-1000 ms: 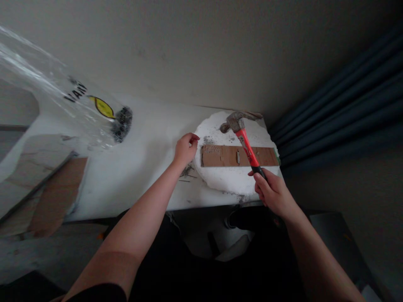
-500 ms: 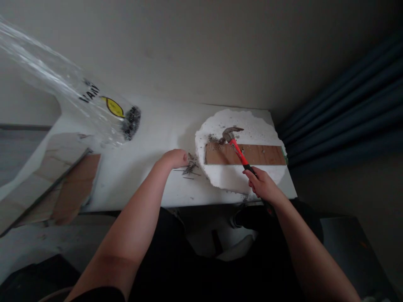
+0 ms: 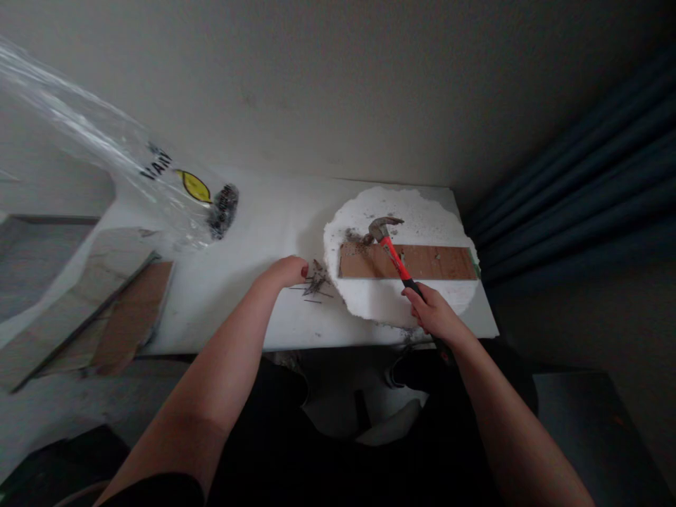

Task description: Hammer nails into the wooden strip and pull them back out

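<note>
My right hand [image 3: 434, 308] is wrapped round the dark grip of a claw hammer [image 3: 397, 259] with a red shaft. The hammer's head is over the left part of a brown wooden board [image 3: 436, 262], by a patch of dark crumbs. That board lies across a round white foam slab [image 3: 370, 299] with a ragged rim. Left of the slab, my left hand [image 3: 288, 271] is at the edge of a small pile of nails [image 3: 317, 282]. Its fingers are curled together, and what they hold, if anything, is hidden.
The white table [image 3: 227, 310] stands against a grey wall. On its left lie a clear plastic wrap roll [image 3: 174, 204] with a yellow label and tilted boards [image 3: 132, 317]. Dark blue curtains [image 3: 591, 190] hang at the right. A dark box [image 3: 586, 415] stands low at the right.
My left hand has drawn back slightly left from the nails, its fingers more curled. The hammer stays over the board's left part in my right hand. The view has shifted a little.
</note>
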Available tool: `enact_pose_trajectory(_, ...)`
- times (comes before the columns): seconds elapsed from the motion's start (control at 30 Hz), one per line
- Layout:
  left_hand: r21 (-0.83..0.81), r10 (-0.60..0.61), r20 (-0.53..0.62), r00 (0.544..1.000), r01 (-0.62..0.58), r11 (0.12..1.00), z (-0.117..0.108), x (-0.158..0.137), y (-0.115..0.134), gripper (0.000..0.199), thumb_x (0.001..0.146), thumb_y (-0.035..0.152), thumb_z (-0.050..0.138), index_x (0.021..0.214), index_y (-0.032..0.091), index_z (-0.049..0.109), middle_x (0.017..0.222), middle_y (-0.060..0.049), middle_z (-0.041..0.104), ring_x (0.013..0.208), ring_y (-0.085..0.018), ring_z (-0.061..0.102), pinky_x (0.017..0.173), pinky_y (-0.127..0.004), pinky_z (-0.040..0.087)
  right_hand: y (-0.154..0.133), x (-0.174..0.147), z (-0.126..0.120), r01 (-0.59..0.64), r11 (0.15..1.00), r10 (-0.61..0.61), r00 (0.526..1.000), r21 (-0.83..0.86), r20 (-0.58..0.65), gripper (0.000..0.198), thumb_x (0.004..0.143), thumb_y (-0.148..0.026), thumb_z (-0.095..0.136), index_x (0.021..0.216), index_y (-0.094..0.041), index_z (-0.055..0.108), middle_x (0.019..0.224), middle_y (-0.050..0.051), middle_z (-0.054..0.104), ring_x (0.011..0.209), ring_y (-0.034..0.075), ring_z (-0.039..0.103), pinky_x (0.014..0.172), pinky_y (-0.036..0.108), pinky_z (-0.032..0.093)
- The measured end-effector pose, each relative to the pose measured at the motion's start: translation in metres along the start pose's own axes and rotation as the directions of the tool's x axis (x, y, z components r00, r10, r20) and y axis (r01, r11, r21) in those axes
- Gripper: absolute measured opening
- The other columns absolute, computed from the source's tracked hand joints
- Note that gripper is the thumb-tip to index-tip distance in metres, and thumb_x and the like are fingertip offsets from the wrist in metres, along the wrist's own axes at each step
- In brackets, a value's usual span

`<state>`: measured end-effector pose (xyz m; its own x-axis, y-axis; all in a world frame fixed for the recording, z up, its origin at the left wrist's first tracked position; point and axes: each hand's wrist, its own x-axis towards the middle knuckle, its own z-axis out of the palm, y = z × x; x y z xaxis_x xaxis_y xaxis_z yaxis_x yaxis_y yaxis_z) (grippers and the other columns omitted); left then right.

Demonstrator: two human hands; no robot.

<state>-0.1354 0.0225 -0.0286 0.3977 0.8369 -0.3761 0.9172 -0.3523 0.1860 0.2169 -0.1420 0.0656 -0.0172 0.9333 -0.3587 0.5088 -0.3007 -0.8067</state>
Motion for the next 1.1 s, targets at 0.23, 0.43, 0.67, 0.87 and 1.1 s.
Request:
enact_pose_trajectory(0.23, -0.231, -0.164, -0.274, 0.947, 0.101, 0.968, -0.036, -0.014, 0.013, 0.013, 0.072, 0.029, 0.064, 0.082, 0.021, 0.066, 0.082, -0.006, 0.071, 0.076, -0.022, 0.064, 0.067, -0.031, 0.045, 0.004, 0.003, 0.0, 0.001, 1.0, -0.001, 1.0, 0.022, 0.003, 0.037, 0.097, -0.053, 0.043, 0.103, -0.019, 0.057, 0.058, -0.007, 0.045, 0.044, 0.01, 0.042, 0.045, 0.023, 0.035)
enact_pose_trajectory(0.43, -0.655, -0.177, -0.54, 0.823, -0.279, 0.703, -0.05, -0.016, 0.069, 0.025, 0.08, 0.03, 0.062, 0.101, 0.017, 0.067, 0.093, -0.007, 0.073, 0.081, -0.018, 0.064, 0.078, -0.031, 0.052, -0.006, 0.001, -0.003, -0.078, 0.996, 0.078, 0.997, 0.039, 0.008, 0.03, 0.098, -0.049, 0.045, 0.102, -0.02, 0.055, 0.059, -0.007, 0.047, 0.04, 0.008, 0.039, 0.037, 0.021, 0.031)
enact_pose_trajectory(0.67, -0.702, -0.134, -0.574, 0.808, -0.402, 0.588, -0.042, -0.002, 0.113, 0.011, 0.08, 0.027, 0.064, 0.087, 0.019, 0.062, 0.085, -0.003, 0.07, 0.08, -0.016, 0.065, 0.072, -0.029, 0.05, -0.034, -0.002, -0.03, -0.048, 0.999, 0.048, 0.999, -0.01, -0.015, 0.023, 0.098, -0.044, 0.05, 0.09, -0.023, 0.051, 0.059, -0.006, 0.047, 0.037, 0.008, 0.04, 0.031, 0.02, 0.032)
enact_pose_trajectory(0.87, -0.637, -0.102, -0.621, 0.777, -0.424, 0.644, -0.042, 0.001, 0.116, 0.011, 0.081, 0.026, 0.066, 0.089, 0.02, 0.063, 0.084, -0.001, 0.071, 0.08, -0.016, 0.066, 0.073, -0.029, 0.047, -0.027, -0.012, -0.032, -0.049, 0.996, 0.051, 0.998, 0.068, -0.023, 0.027, 0.098, -0.05, 0.046, 0.097, -0.023, 0.051, 0.06, -0.007, 0.046, 0.04, 0.009, 0.04, 0.032, 0.021, 0.032)
enact_pose_trajectory(1.1, -0.607, -0.054, -0.642, 0.765, -0.465, 0.644, -0.039, 0.012, 0.115, 0.01, 0.084, 0.029, 0.063, 0.087, 0.02, 0.063, 0.084, -0.001, 0.071, 0.078, -0.015, 0.064, 0.076, -0.029, 0.05, -0.013, -0.005, -0.038, 0.026, 0.969, -0.027, 1.0, -0.246, -0.001, 0.029, 0.098, -0.047, 0.045, 0.09, -0.021, 0.054, 0.065, -0.001, 0.056, 0.053, 0.012, 0.05, 0.048, 0.024, 0.036)
